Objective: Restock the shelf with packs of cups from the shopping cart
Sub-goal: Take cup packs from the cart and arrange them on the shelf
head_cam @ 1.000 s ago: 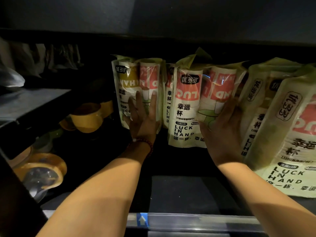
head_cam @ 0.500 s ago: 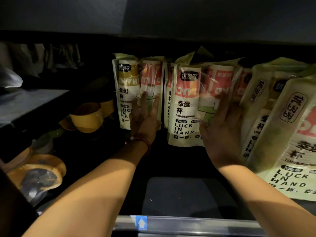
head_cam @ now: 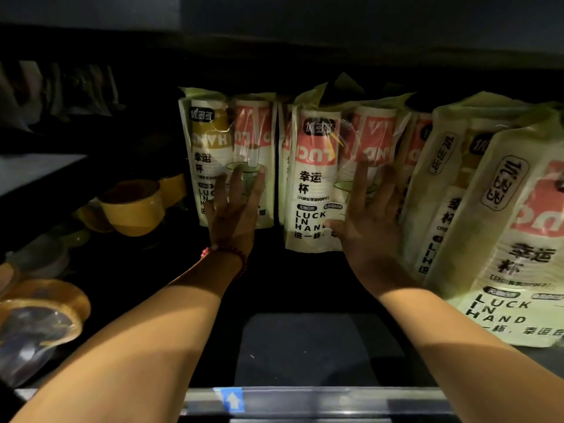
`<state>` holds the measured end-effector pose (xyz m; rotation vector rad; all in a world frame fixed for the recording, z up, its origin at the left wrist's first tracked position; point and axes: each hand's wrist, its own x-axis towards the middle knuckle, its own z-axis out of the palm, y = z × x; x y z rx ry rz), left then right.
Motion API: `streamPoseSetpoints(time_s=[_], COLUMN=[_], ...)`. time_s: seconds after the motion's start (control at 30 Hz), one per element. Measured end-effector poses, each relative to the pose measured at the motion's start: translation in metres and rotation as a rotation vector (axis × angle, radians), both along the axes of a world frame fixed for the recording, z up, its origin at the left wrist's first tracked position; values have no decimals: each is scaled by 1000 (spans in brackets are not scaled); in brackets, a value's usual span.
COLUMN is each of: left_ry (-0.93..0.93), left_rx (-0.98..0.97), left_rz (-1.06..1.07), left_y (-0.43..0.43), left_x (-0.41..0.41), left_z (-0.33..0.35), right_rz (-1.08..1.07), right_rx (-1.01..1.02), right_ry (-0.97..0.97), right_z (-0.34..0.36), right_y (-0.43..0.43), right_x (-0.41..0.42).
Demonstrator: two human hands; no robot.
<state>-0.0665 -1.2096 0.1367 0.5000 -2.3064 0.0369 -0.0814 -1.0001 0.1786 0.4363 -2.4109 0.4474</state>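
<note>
Since half a second ago the right hand (head_cam: 370, 227) has slid a little leftward, off the gap beside the leaning packs and onto the front of the middle pack (head_cam: 314, 166). Its fingers are straight and spread, flat against the wrapper and gripping nothing. The left hand (head_cam: 233, 215) stays as it was, palm and straight fingers flat on the lower front of the left pack (head_cam: 210, 141), also holding nothing; a red bead bracelet (head_cam: 225, 254) circles that wrist.

All the packs of cups stand at the back of the dark shelf (head_cam: 305, 346). The left and middle packs are upright, with a narrow dark gap between them. To the right, a nearer pack (head_cam: 518, 239) leans leftward against another pack (head_cam: 442, 184) behind it. Slivers of more packs show behind these; at least six can be made out, and the overlaps hide an exact count.

Left of the packs sit two yellow mugs (head_cam: 134, 209), close together. Lower left lie wrapped orange dishes (head_cam: 39, 315), too dim to count. One blue arrow sticker (head_cam: 232, 399) sits on the shelf's front rail (head_cam: 335, 401), between the two forearms.
</note>
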Motion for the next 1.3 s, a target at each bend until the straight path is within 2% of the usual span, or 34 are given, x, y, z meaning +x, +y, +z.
streamPoseSetpoints(time_s=[0.2, 0.3, 0.4, 0.47, 0.57, 0.73, 0.87, 1.0, 1.23, 1.3], left_ry=[-137, -240, -302, -359, -384, -355, -468, -684, -1000, -1020], left_rx=[76, 185, 230, 211, 135, 85, 82, 34, -126, -182], left_rz=[-43, -72, -68, -58, -88, -342, -591, -810, -1089, -1179], left_y=[3, 17, 44, 67, 99, 154, 203, 267, 398, 438], left_x=[10, 31, 66, 97, 154, 253, 294, 318, 373, 392], left_z=[10, 33, 65, 81, 94, 88, 47, -3, -72, -89], right_rz=[24, 28, 47, 89, 181, 221, 39, -176, -573, -668], right_rx=[51, 84, 138, 196, 224, 252, 295, 274, 199, 153], right_ry=[-99, -124, -242, -304, -253, -246, -390, -568, -743, -748], right_z=[10, 22, 41, 53, 58, 29, -21, -68, -136, -158], right_y=[4, 14, 25, 40, 79, 160, 221, 275, 377, 410], right_x=[10, 22, 44, 72, 135, 236, 307, 374, 504, 544])
